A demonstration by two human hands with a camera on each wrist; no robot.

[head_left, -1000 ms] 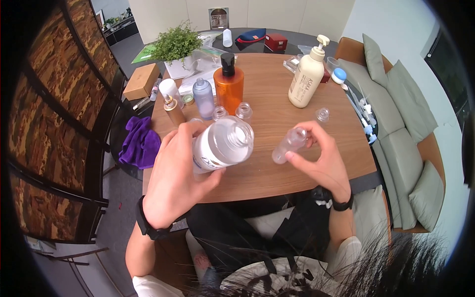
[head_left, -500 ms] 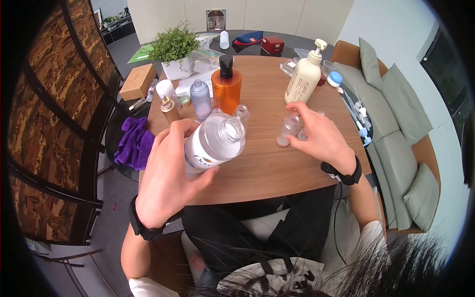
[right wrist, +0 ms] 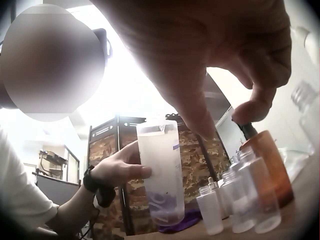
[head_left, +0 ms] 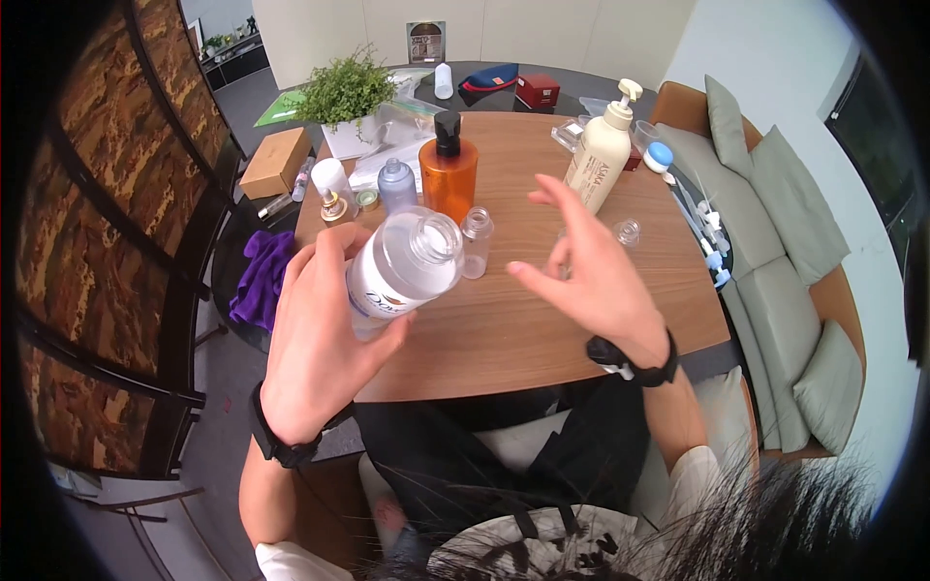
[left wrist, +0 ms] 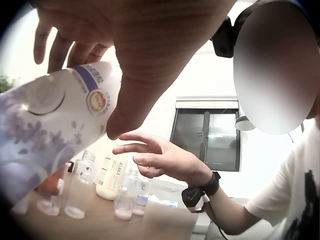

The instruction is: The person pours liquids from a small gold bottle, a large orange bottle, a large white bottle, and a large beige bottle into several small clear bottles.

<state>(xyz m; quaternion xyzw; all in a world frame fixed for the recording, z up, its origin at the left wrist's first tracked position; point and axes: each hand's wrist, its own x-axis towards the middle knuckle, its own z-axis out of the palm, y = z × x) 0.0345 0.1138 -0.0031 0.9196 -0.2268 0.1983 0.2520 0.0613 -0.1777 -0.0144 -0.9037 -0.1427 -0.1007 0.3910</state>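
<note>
My left hand (head_left: 329, 339) grips a large clear Dove bottle (head_left: 402, 266) around its body, tilted over the table with its capless neck facing up and right. The flowered label of this bottle shows in the left wrist view. My right hand (head_left: 605, 290) hovers over the table's right half, thumb and fingers apart with nothing between them. A small clear bottle (head_left: 476, 247) stands between the hands, uncapped. Another small bottle (head_left: 628, 231) is beyond the right hand. In the left wrist view, a small bottle (left wrist: 125, 195) with a little contents at its base stands below that hand.
Behind the hands stand an amber pump bottle (head_left: 449, 179), a blue-grey bottle (head_left: 396, 184) and a cream ASAKA pump bottle (head_left: 601, 160). A potted plant (head_left: 349, 92) and a cardboard box (head_left: 276, 163) are at the back left. Purple cloth (head_left: 262, 281) lies at the left.
My right hand has set down the small clear bottle at the right, let go and moved back left, now holding nothing. My left hand has shifted slightly left with the Dove bottle.
</note>
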